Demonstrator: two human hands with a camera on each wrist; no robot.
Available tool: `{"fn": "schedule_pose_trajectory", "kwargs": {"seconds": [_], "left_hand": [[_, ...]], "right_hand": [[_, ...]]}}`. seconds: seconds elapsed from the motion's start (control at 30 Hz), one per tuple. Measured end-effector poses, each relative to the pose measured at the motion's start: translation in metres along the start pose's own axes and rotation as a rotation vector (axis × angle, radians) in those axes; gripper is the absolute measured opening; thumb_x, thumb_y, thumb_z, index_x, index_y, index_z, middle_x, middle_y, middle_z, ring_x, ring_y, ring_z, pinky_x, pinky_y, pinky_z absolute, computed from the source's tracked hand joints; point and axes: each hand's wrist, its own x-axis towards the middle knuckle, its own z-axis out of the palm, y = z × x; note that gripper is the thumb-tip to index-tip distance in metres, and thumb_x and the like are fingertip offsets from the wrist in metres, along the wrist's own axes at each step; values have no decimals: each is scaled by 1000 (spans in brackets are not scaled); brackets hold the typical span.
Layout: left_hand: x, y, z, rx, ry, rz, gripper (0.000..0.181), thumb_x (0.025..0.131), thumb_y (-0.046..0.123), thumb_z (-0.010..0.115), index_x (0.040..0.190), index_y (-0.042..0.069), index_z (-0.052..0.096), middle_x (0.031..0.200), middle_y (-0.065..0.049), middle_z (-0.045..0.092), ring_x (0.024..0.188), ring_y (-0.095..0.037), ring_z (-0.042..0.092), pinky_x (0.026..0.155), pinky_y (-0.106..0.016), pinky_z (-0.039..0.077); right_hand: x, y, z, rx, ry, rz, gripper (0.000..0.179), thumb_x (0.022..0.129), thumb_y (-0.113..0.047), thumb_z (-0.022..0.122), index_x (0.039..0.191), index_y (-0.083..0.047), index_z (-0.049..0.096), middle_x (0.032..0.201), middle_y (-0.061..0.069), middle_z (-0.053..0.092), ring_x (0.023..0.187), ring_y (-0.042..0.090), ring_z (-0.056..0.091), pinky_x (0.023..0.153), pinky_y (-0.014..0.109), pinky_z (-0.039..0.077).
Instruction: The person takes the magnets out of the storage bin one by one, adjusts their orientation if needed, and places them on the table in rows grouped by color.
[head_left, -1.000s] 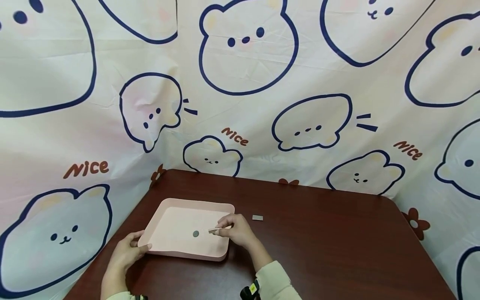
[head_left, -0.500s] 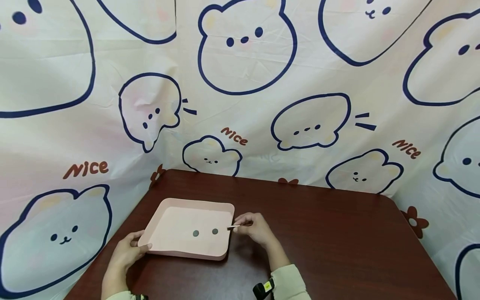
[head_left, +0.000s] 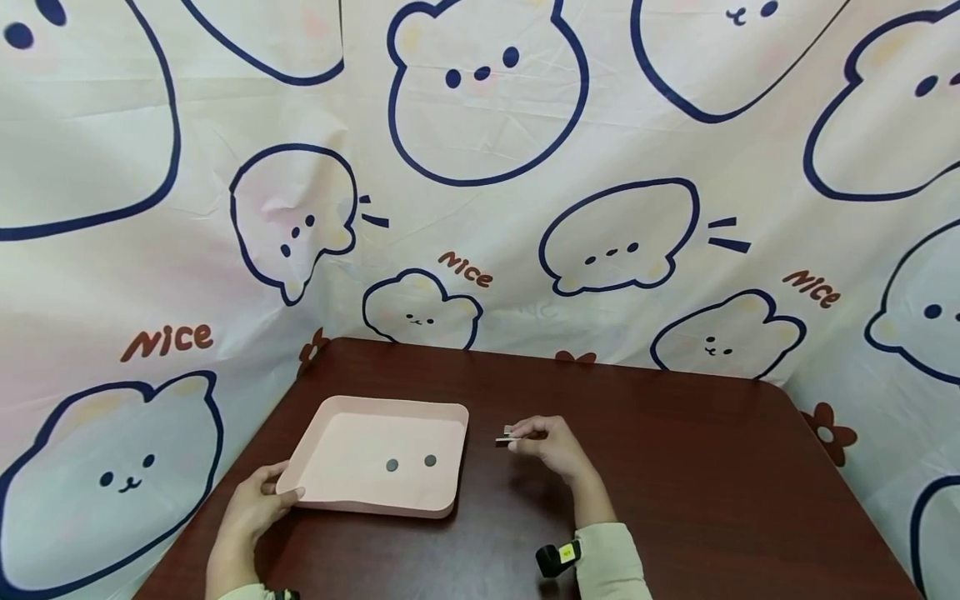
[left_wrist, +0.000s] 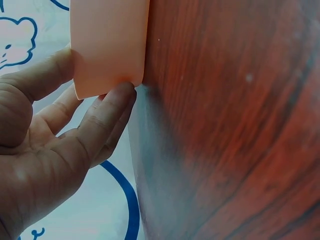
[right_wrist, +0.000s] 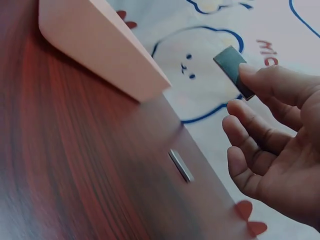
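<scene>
A shallow pink tray (head_left: pixel 341 442) lies on the dark wooden table. My left hand (head_left: pixel 247 517) grips its near left corner, thumb on the rim; the left wrist view shows the fingers around the tray's end wall (left_wrist: pixel 107 45). Two grey round discs (head_left: pixel 392 465) rest inside the tray, side by side. To the tray's right, my right hand (head_left: pixel 558 448) pinches a small flat rectangular metal piece (right_wrist: pixel 230 67) between thumb and forefinger, above the table. A second slim metal piece (right_wrist: pixel 181 166) lies on the tabletop below that hand, mostly hidden behind the fingertips in the head view.
The brown table (head_left: pixel 697 483) extends to the right and towards the back. Behind it and along both sides hangs a pale cloth (head_left: pixel 622 333) printed with cartoon animals. A black wrist camera (head_left: pixel 557 560) sits at the right sleeve.
My right hand has moved right from over the tray to beside it, carrying the rectangular metal piece. The second disc, earlier hidden, shows in the tray. My left hand keeps its grip.
</scene>
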Motion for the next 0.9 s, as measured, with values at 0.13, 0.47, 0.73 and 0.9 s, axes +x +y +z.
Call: {"fn": "schedule_pose_trajectory", "kwargs": {"seconds": [0.13,0.47,0.73,0.9], "left_hand": [[-1,-1,0,8,4,11,63,80,-2,67,132,-15,33,91,-23,54,71,-14,55,61,-24,49],[0,-1,0,11,1,8,63,80,-2,66,132,-14,33,95,-26,54,72,-15,56,62,-26,50],[-2,-1,-1,13,-13,-19,65,81,1,67,134,-12,32,99,-27,51,76,-17,56,66,-32,52],[-3,2,-1,34,-9,-26,65,81,4,69,134,-11,33,102,-30,51,76,-19,56,67,-34,52]], "right_hand": [[-3,9,-12,-10,35,22,16,77,-9,75,87,2,71,105,20,62,91,25,58,72,40,50],[-12,18,-43,-20,177,118,16,76,-9,76,88,-1,72,100,9,65,98,23,56,77,35,45],[-32,7,-61,-2,224,181,15,78,-2,72,92,5,70,98,11,65,93,28,54,78,41,44],[-35,29,-79,-37,259,215,16,78,-7,74,91,3,71,92,9,64,81,24,53,72,41,45]]}}
